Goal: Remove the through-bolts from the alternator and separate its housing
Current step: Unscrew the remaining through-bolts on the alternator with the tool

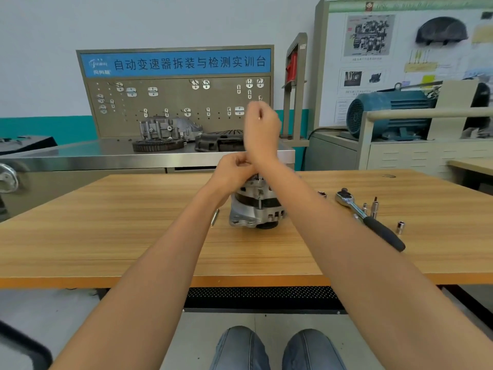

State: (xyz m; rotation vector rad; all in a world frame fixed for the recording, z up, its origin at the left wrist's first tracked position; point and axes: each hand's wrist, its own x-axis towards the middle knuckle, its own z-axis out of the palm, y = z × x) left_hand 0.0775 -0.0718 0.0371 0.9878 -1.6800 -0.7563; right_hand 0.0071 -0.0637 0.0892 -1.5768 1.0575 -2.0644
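Note:
The silver and black alternator (256, 209) stands upright on the wooden table (120, 225), near its middle. My left hand (234, 168) rests on the alternator's top with its fingers curled round the upper housing. My right hand (262, 129) is raised well above the alternator and is blurred. Its fingers are curled and pinch a small metal piece that glints at the fingertips and looks like a through-bolt, most of it hidden by the hand. One loose through-bolt (215, 217) lies on the table just left of the alternator.
A ratchet wrench (369, 218) with a black handle lies right of the alternator, with sockets (400, 227) and small bits (374, 206) around it. Behind the table stand a steel bench with gearbox parts (170, 129), a pegboard and a blue motor (392, 113).

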